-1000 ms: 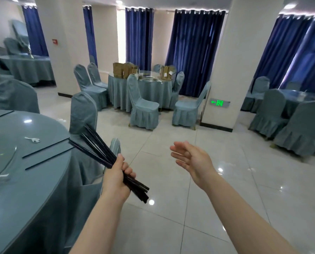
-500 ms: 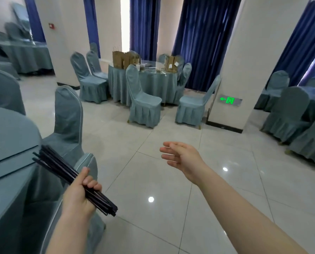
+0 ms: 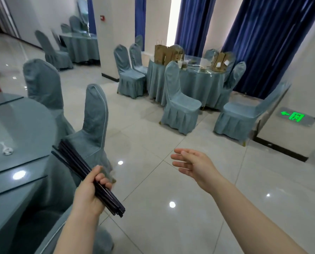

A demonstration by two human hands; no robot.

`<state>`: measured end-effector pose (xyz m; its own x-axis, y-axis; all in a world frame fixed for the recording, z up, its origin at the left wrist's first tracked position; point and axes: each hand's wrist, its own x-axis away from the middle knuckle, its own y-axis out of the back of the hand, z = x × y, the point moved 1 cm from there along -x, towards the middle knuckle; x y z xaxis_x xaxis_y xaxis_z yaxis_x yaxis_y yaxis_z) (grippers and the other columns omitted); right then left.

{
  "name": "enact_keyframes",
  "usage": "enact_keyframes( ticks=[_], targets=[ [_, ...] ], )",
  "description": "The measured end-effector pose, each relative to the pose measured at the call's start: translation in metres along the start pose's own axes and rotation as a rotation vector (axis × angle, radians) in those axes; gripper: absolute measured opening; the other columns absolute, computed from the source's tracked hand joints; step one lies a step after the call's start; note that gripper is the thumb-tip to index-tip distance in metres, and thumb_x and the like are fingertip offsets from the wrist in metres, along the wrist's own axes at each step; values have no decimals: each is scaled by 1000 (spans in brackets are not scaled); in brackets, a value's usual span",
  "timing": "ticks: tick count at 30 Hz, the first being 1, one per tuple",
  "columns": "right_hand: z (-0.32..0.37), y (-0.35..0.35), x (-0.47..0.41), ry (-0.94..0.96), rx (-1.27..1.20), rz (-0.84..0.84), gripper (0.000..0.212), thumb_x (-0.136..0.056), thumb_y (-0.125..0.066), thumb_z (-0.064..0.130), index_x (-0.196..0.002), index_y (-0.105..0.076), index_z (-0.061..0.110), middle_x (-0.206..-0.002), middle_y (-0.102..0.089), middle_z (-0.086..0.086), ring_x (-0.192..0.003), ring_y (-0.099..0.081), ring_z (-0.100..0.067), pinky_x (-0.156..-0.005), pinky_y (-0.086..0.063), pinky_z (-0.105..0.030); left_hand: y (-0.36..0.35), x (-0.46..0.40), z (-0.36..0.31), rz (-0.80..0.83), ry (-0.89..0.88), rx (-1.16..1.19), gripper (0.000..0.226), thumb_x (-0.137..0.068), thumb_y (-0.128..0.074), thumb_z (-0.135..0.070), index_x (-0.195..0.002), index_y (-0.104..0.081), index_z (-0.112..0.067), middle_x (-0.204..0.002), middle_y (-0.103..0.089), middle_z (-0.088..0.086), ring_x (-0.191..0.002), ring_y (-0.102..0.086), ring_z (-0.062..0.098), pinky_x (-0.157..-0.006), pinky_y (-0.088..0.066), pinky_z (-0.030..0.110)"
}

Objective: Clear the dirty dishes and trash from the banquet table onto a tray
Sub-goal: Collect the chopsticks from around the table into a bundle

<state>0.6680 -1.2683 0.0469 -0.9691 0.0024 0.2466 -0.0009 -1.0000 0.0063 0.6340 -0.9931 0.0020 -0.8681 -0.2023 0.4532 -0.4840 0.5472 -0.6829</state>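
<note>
Chopsticks (image 3: 76, 163), a dark bundle of them, are gripped in the person's left hand (image 3: 88, 192), fingers curled tight round the middle so the sticks slant up to the left and poke out below the fist. The right hand (image 3: 193, 165) holds nothing; its fingers are straight and spread, palm turned inward, hanging over the tiled floor (image 3: 153, 143) well apart from the bundle. Just left of the fist is the rim of a round banquet table (image 3: 25, 125) with a blue-grey cloth and glass top. On it lies a small crumpled white scrap (image 3: 6, 150), and thin dark lines nearer the edge may be more chopsticks, though that is hard to tell. A covered chair (image 3: 94, 121) stands close behind the bundle. Farther off, another table (image 3: 198, 79) carries paper bags (image 3: 164, 55). No tray is in view, so the job looks partly done: the chopsticks are gathered but not yet set down, and at least the scrap remains.
</note>
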Motion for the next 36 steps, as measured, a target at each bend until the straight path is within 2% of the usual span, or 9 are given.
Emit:
enact_keyframes(
  ticks=[9,13,17,22,23,27,30,33,36],
  targets=[
    [13,-37,-211,-103,45,332,22,-99,-47,21,-108,-66,16,-101,-74,-2,-93,-69,-21,-83,-52,-32,-39,-109,-23,-236,-219,190,15,-95,-53,-20,-80,-53,-18,-45,-42,-11,-36,-42,2,-39,-40,13],
    [23,-107,-279,-123,136,493,20,-98,-48,18,-106,-66,15,-100,-74,-4,-89,-68,-20,-84,-51,-33,-25,-128,-52,-361,-357,301,15,-95,-53,-21,-80,-54,-18,-46,-40,-11,-36,-41,3,-39,-40,14],
    [20,-191,-323,-83,313,678,18,-96,-51,16,-106,-67,14,-98,-74,-3,-90,-67,-21,-83,-52,-33,3,-147,-88,-481,-470,431,19,-97,-50,-21,-78,-49,-18,-41,-33,-11,-33,-35,2,-37,-34,11],
    [12,-287,-365,-13,457,771,14,-92,-58,14,-98,-70,18,-91,-74,0,-75,-65,-9,-63,-49,-15,29,-183,-142,-552,-566,504,18,-98,-47,-20,-79,-48,-18,-40,-30,-10,-31,-31,2,-36,-30,11],
    [8,-303,-369,16,509,804,13,-90,-60,16,-96,-71,21,-90,-73,2,-76,-65,-7,-64,-49,-15,35,-187,-148,-570,-576,514,18,-98,-47,-20,-80,-48,-18,-40,-30,-10,-31,-31,2,-36,-30,10],
    [-4,-368,-382,114,688,933,13,-88,-63,18,-94,-71,26,-92,-70,10,-85,-64,-7,-83,-51,-26,55,-191,-165,-629,-635,594,19,-99,-45,-20,-80,-48,-18,-39,-30,-10,-31,-30,2,-37,-28,10],
    [-20,-414,-381,208,805,1054,13,-86,-65,17,-92,-71,26,-89,-70,10,-78,-61,-1,-79,-48,-22,75,-182,-168,-698,-687,667,23,-99,-45,-20,-76,-46,-20,-38,-29,-10,-30,-30,1,-36,-28,10],
    [-43,-462,-380,287,909,1158,11,-84,-67,20,-92,-71,26,-93,-71,9,-89,-65,-7,-85,-49,-24,94,-178,-169,-758,-749,767,27,-99,-43,-21,-72,-42,-21,-37,-29,-10,-29,-29,1,-35,-27,10],
    [-70,-503,-378,336,1026,1235,20,-82,-68,25,-101,-70,20,-90,-69,6,-88,-64,-10,-80,-46,-22,105,-175,-162,-846,-796,847,24,-99,-43,-20,-76,-46,-19,-37,-30,-10,-29,-30,1,-35,-28,9]
  ],
)
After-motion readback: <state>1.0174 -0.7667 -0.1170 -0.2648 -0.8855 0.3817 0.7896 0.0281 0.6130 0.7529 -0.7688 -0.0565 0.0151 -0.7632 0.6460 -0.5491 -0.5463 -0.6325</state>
